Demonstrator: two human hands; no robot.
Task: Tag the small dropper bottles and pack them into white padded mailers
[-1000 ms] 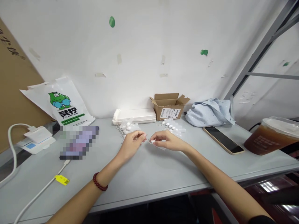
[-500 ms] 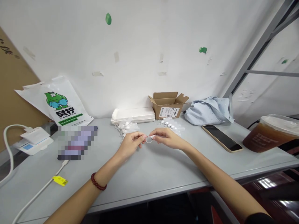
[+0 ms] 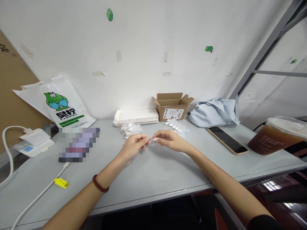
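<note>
Above the middle of the grey table, my left hand (image 3: pixel 134 145) is closed in a pinch on one end of a thin white cord loop (image 3: pixel 152 144). My right hand (image 3: pixel 172 140) pinches the small white piece that this loop joins, its fingers covering most of it. The fingertips of both hands are close together but apart. Behind the left hand lies a bunch of similar white pieces (image 3: pixel 130 129) with cords and clear plastic tabs. A second bunch (image 3: pixel 176 127) lies behind the right hand.
Flat white packets (image 3: pixel 139 116) are stacked at the wall beside an open cardboard box (image 3: pixel 173 110). To the right are a light blue cloth bag (image 3: pixel 213 113), a phone (image 3: pixel 226 140) and a drink cup (image 3: pixel 271 137). A charging cable (image 3: pixel 38 195) runs to a blurred phone (image 3: pixel 80 145) at left.
The whole scene sits slightly higher in the picture, as the head view has tipped a little downward. Both hands keep their pinch on the looped piece, with hardly any movement.
</note>
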